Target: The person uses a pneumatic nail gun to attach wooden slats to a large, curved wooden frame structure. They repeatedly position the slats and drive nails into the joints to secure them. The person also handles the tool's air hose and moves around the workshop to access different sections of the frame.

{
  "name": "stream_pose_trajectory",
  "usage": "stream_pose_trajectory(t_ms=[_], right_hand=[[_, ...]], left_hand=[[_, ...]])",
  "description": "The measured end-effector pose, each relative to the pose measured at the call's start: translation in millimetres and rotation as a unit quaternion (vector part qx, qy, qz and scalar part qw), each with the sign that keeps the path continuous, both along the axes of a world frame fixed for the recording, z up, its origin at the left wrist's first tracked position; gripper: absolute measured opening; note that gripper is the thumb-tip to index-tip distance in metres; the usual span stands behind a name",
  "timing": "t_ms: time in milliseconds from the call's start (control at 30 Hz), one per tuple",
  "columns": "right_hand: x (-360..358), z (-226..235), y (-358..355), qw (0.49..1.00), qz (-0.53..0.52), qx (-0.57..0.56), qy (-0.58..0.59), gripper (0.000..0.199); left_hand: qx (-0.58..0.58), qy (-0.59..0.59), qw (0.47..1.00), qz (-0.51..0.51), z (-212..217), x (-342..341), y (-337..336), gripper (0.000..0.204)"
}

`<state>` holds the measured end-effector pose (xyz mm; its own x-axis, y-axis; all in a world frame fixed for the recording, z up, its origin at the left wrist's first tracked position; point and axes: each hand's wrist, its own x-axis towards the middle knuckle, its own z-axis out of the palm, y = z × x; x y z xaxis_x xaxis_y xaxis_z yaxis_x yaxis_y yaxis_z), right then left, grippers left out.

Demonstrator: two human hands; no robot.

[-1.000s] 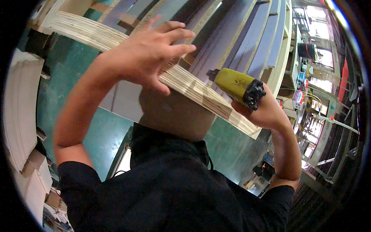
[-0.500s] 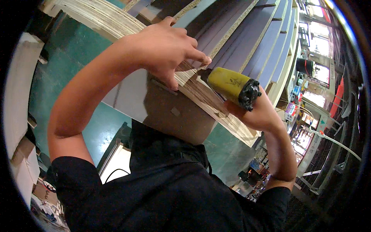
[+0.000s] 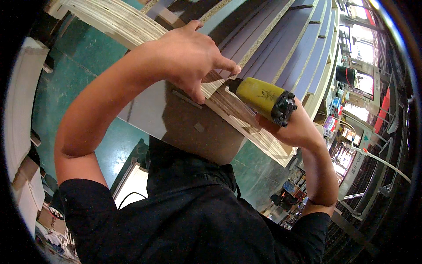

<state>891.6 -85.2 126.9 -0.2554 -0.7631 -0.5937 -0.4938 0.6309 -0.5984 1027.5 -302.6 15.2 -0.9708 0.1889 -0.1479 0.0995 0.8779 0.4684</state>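
A yellow nail gun [image 3: 263, 96] with a black, bolted end cap is in my right hand [image 3: 292, 130], its fingers mostly hidden behind the tool. The gun's dark nose meets the top of a layered wooden edge [image 3: 237, 110]. My left hand [image 3: 191, 59] straddles this same edge, thumb on the near side and fingers reaching over the far side. Its index fingertip rests close to the gun's nose. Grey-violet panels [image 3: 272, 48] with raw chipboard edges stand in a row beyond. A grey board [image 3: 189, 123] spans between the wooden edge and my body.
Pale stacked boards [image 3: 22, 110] stand at the far left above a green floor [image 3: 83, 57]. To the right are cluttered shelves [image 3: 338, 114] and a white hose [image 3: 387, 163]. A dark, round container [image 3: 346, 75] sits at the upper right.
Almost nothing has moved. The nail gun has tipped very slightly, and both hands keep their places on the gun and the wooden edge.
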Motion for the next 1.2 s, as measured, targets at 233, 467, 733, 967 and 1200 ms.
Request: stream_pose_trajectory(t_ms=[233, 467, 733, 967, 1200], right_hand=[[0.5, 1.7, 7.5, 1.0, 0.016, -0.006, 0.018, 0.03], [-0.4, -3.5, 10.4, 1.0, 0.003, -0.027, 0.004, 0.032], [-3.7, 11.0, 21.0, 1.0, 0.013, 0.012, 0.007, 0.032], [-3.7, 11.3, 33.3, 1.0, -0.007, -0.007, -0.001, 0.034], [10.8, 13.3, 58.1, 1.0, 0.017, 0.015, -0.018, 0.037]], left_hand=[[-0.001, 0.045, 0.998, -0.032, -4.4, -0.9, 1.4, 0.1], [-0.003, 0.031, 0.999, -0.011, 0.0, 0.6, 15.5, 0.092], [0.015, 0.135, 0.989, 0.052, -12.0, 23.9, 30.3, 0.081], [0.129, 0.32, 0.925, 0.161, -24.0, 66.3, 49.0, 0.033], [0.119, 0.389, 0.867, 0.289, -67.1, 84.6, 103.1, 0.009]])
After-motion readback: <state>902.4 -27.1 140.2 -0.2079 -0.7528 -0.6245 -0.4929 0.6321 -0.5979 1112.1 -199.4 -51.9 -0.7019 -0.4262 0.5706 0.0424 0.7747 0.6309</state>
